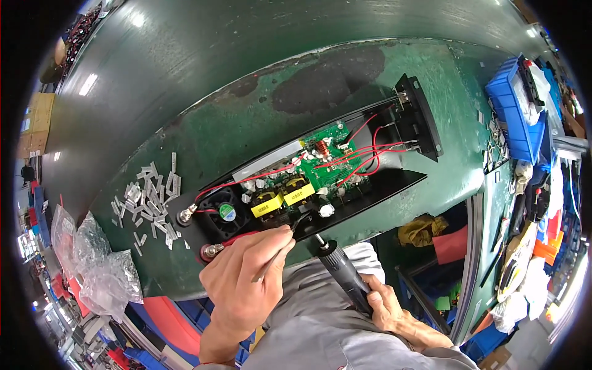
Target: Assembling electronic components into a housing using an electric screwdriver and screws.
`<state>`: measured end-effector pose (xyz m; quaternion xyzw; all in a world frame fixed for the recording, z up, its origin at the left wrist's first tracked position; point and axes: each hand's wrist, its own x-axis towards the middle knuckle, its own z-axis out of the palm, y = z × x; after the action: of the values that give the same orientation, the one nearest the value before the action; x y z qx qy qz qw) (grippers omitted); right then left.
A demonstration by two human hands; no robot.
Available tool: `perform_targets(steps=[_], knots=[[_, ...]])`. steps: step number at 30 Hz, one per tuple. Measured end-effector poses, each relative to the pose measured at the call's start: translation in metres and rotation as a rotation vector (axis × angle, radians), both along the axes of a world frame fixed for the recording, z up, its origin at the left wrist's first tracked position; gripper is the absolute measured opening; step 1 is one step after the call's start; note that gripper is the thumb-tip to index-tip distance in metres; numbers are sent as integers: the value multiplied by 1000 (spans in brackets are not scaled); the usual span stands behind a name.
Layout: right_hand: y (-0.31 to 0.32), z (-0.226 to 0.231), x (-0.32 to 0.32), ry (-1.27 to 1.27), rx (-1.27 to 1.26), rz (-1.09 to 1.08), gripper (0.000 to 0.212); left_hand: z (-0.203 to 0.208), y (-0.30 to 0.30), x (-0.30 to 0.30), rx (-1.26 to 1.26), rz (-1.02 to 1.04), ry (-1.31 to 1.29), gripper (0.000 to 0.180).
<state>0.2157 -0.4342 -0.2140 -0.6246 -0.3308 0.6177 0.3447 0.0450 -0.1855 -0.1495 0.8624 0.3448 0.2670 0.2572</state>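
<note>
Right across the middle of the bench lies the black housing (382, 185), its long axis running from eight o'clock up to two, the end panel (419, 126) facing two and the fan (225, 213) down at the eight o'clock end! Between them sits the green circuit board (336, 154), two yellow transformers (284, 200) on its six o'clock side, red wires (370, 150) reaching toward the panel.

In at seven o'clock comes the left hand (246, 280), fingers pinched narrow on a slim metal tool (266, 266), right by the housing's near edge. At five, the right hand (388, 305) has its fingers wrapped round a black screwdriver (345, 274), the bit aimed at eleven; whether it touches the housing, I can't tell.

And the surface: a scuffed green worktop (246, 123), a dark patch (327, 80) at twelve, small grey strips (148, 200) scattered at nine, clear plastic bags (105, 265) slumped at eight. Out to two o'clock, a blue bin (510, 114), loaded; away at ten, a cardboard box (37, 123) in the room beyond!
</note>
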Motion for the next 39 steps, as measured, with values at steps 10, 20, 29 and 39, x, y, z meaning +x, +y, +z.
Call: perform_targets(steps=[10, 20, 29, 39], knots=[[17, 8, 13, 286, -166, -38, 94, 0, -1, 0, -38, 34, 11, 23], [17, 6, 16, 542, -274, -112, 100, 11, 1, 1, -65, 21, 79, 23], [19, 7, 18, 609, -302, -115, 99, 7, 6, -2, -36, -38, 128, 34], [9, 3, 11, 535, -239, -77, 93, 7, 7, -2, -6, -56, 118, 34]])
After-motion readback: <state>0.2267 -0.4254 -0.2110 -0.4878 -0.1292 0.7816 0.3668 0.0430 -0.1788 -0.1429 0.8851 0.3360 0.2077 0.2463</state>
